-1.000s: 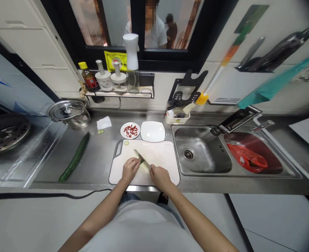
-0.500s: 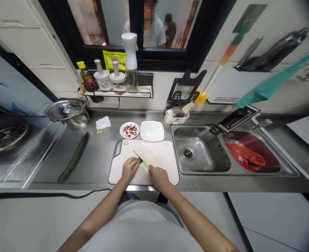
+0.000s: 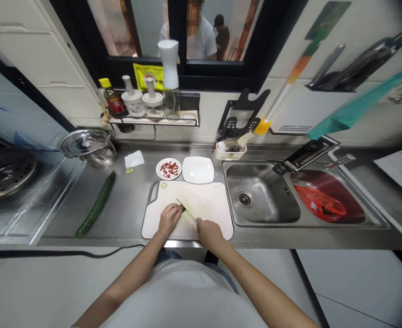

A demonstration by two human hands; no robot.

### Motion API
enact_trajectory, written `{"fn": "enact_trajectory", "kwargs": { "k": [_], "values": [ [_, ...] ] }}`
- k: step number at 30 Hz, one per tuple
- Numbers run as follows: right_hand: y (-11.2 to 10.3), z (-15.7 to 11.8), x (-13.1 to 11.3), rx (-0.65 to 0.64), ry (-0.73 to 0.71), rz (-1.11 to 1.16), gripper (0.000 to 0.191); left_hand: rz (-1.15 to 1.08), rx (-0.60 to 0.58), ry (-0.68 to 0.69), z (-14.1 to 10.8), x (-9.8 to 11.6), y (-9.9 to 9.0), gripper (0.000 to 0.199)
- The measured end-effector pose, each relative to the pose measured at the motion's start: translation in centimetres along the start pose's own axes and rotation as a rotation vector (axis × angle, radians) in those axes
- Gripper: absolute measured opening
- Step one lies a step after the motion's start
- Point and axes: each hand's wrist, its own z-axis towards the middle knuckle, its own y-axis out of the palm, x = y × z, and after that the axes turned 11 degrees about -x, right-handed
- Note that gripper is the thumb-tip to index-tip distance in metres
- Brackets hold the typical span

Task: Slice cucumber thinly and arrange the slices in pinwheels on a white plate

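Note:
My right hand is closed round the handle of a knife, whose blade points up and left over the white cutting board. Close to the blade, my left hand has its fingers pressed together on a small dark green piece, too small to make out fully. A pale round slice lies at the board's upper left. Behind the board stand a plate of chopped red pieces and a bare white plate.
A whole cucumber lies on the steel counter at the left, with a lidded pot and white paper behind. A double sink with a red bag is at the right.
My right hand and the knife have shifted slightly to the right. My left hand stays in nearly the same place on the small green piece.

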Motion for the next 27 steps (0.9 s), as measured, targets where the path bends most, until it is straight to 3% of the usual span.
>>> {"fn": "enact_trajectory", "kwargs": {
  "k": [27],
  "values": [
    [-0.9,2.9,-1.5,0.016,-0.022,0.001,0.031,0.036,0.005,0.034,0.1,0.3,-0.2,0.017]
  ]
}}
